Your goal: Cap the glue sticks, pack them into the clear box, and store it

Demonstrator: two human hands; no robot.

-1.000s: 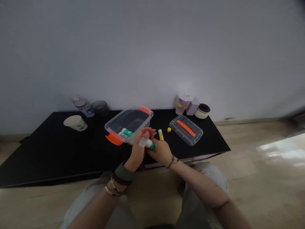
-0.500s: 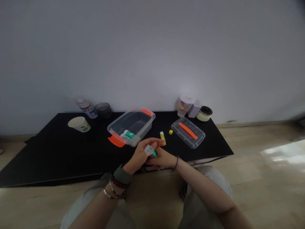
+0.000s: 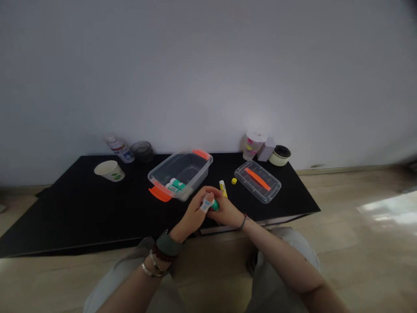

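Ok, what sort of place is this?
Probably an ordinary indoor room, likely a home rather than a lab or workshop: a low black table stands on a wood-look floor against a plain pale wall, with a paper cup and a clear plastic box on it.

Head cam, looks fwd & down over black table (image 3: pixel 58 217).

Soft, dim light lies evenly over the pale wall (image 3: pixel 208 74), glare whitens the wood floor (image 3: pixel 387 213) at right, and the wide lens bends the black table (image 3: pixel 55 221) at its edges.
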